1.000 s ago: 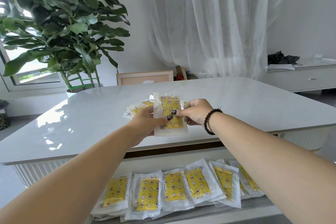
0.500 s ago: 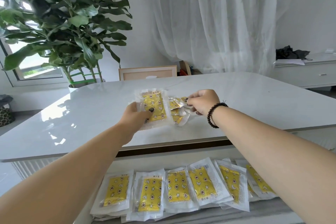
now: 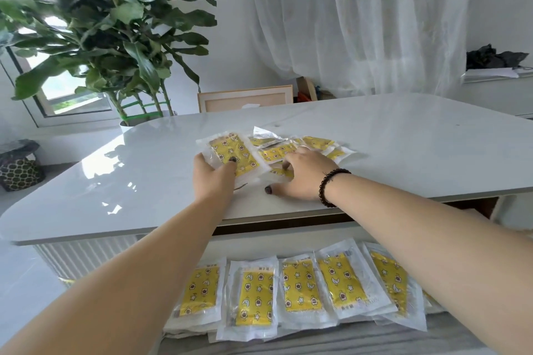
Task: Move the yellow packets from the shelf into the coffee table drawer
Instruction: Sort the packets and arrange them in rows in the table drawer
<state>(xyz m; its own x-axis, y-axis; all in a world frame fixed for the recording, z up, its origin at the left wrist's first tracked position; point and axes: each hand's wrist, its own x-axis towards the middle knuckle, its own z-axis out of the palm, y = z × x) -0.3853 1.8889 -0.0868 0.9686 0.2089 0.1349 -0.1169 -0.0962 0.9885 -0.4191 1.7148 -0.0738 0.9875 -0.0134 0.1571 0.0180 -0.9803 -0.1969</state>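
Observation:
My left hand [image 3: 212,174] grips a yellow packet [image 3: 230,153] in clear wrapping, thumb on top, low over the white coffee table top [image 3: 129,181]. Beside it, my right hand [image 3: 302,173], with a dark bead bracelet, lies flat with fingers spread on a loose heap of yellow packets [image 3: 291,148] on the table. Below the table edge, the open drawer [image 3: 346,340] holds a row of several yellow packets [image 3: 297,285], partly hidden by my forearms.
A large potted plant [image 3: 109,37] stands behind the table's left corner. A framed panel [image 3: 245,98] leans behind the table, with white curtains [image 3: 360,23] beyond. A white cabinet [image 3: 496,89] with dark cloth is at right; a patterned bag [image 3: 18,170] sits on the floor left.
Both hands have come down to the table top. The left hand's packet now lies low over the table, and the right hand has spread flat over the heap.

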